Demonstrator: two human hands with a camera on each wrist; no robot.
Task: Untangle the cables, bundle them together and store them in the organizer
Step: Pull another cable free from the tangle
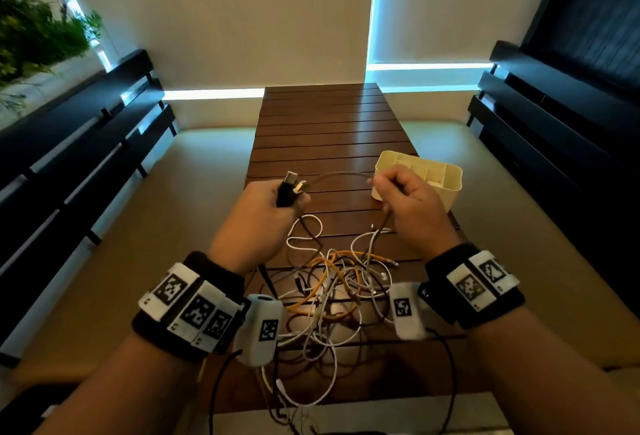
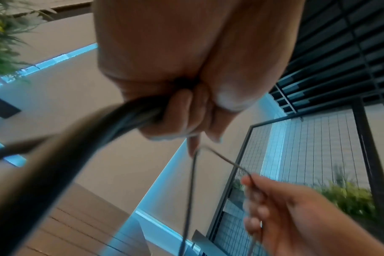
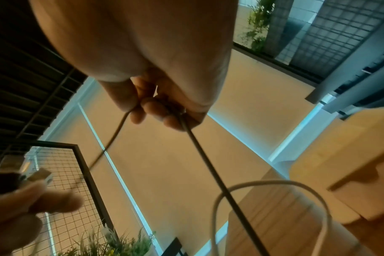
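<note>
Cables [image 1: 329,296] tangled: white, orange, dark

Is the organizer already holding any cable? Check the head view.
No: the cream organizer shows only bare compartments, and the tangled cables lie on the wooden table outside it.

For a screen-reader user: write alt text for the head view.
Two hands stretch a thin grey cable above a slatted wooden table: left hand grips its plugs, right hand pinches it. Tangled cables lie below; cream plastic organizer behind.
</note>
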